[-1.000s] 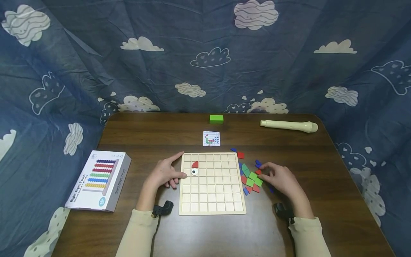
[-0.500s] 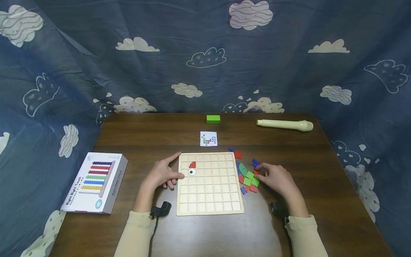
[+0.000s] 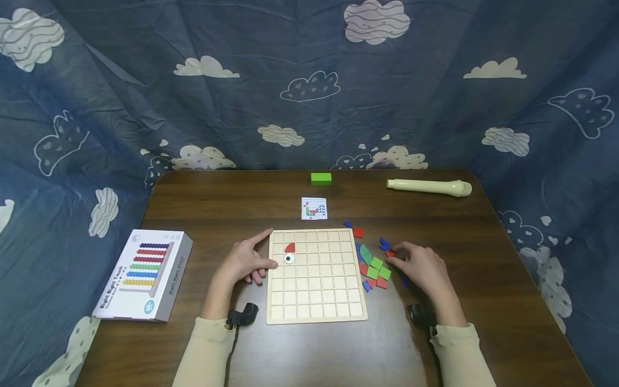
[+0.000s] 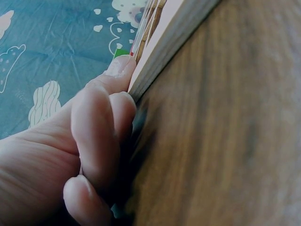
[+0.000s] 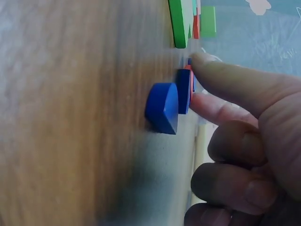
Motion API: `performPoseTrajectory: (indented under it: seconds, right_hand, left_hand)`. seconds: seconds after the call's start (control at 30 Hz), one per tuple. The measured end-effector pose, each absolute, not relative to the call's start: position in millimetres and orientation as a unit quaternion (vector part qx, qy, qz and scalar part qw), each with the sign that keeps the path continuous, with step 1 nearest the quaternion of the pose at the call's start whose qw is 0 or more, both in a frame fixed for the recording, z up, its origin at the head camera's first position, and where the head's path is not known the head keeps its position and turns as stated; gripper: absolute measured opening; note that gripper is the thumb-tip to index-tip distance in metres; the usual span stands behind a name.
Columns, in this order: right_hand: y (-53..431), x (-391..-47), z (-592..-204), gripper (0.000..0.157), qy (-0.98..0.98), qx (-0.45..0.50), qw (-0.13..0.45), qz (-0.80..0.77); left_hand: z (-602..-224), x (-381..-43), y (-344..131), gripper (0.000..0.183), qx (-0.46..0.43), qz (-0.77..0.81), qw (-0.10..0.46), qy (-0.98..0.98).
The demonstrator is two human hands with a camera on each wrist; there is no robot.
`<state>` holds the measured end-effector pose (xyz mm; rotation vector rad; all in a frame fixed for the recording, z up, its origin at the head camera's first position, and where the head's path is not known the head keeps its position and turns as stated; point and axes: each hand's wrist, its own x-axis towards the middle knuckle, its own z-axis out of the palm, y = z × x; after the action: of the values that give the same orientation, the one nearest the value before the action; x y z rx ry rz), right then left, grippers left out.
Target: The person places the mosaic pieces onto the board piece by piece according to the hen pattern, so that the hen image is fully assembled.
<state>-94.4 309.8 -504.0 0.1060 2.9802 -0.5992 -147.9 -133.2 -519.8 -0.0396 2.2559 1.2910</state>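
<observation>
A wooden grid board (image 3: 316, 277) lies mid-table, with a red quarter-circle tile (image 3: 290, 248) above a white eye tile (image 3: 289, 258) in its upper left cells. My left hand (image 3: 244, 260) steadies the board's left side, index finger along the upper corner and thumb over the rim. To the right of the board, my right hand (image 3: 422, 267) pinches a small red tile (image 3: 389, 254) between thumb and index finger, low at the table. Blue tiles (image 3: 384, 244) lie close to it, and another curved blue tile (image 5: 162, 108) stands out in the right wrist view.
Loose green tiles (image 3: 376, 263), with red and blue ones among them, lie along the board's right edge. Behind the board are a pattern card (image 3: 314, 208), a green block (image 3: 321, 179) and a cream toy microphone (image 3: 429, 187). A white box (image 3: 140, 277) stands left.
The head view has shifted slightly. My right hand has drawn the red tile a little right, away from the green tiles. My left hand keeps its place on the board.
</observation>
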Motion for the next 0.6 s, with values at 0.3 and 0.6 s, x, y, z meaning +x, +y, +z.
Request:
performPoseTrajectory:
  seconds: [0.3,0.6]
  right_hand:
    - [306.4,-95.0,-502.2,0.031,0.981,0.029,0.054,-0.186]
    - [289.1,-95.4,-489.3,0.033,0.982,0.0,0.018,-0.187]
  left_hand:
    - [-520.4,-147.8,-133.5,0.097,-0.01,0.478,0.265,0.837]
    - [-520.1,-148.7,-133.9,0.098,-0.018,0.48,0.27,0.834]
